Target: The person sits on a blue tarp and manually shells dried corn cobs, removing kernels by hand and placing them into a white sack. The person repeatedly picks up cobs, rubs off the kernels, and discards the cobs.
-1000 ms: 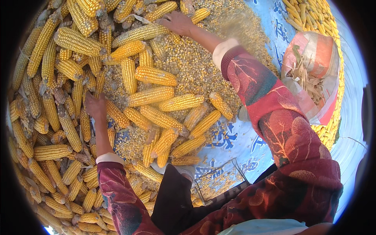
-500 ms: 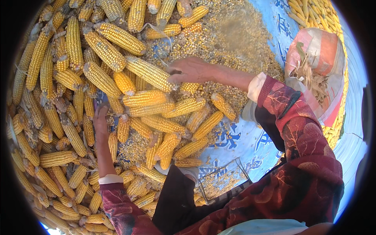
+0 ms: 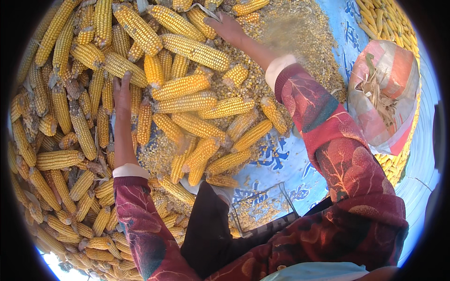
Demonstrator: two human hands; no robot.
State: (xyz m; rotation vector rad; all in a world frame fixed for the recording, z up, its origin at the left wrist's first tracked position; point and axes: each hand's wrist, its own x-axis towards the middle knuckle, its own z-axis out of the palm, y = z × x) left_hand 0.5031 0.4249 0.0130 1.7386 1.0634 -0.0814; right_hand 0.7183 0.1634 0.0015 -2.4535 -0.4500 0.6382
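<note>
My right hand [image 3: 227,29] reaches out to the far middle of the heap. Its fingers are bent against the side of a yellow ear of corn [image 3: 201,22], next to a pale strip of husk [image 3: 206,10]. The fingertips are partly hidden. My left hand [image 3: 123,93] lies at the left with its fingers stretched out and apart. Their tips touch the lower side of another ear of corn [image 3: 125,68]. Between my hands lie several more ears, among them a long one [image 3: 197,51] below my right hand.
Loose kernels [image 3: 297,51] are spread over a blue printed sheet [image 3: 311,180]. A large heap of ears [image 3: 61,159] fills the left. At the right stands an orange-and-white woven sack [image 3: 391,72] with dry husks. A metal frame [image 3: 262,192] stands near my knee.
My right hand has moved farther out, from the end of the long ear to a different ear beside the husk strip. My left hand has moved farther out to touch an ear. The view has shifted.
</note>
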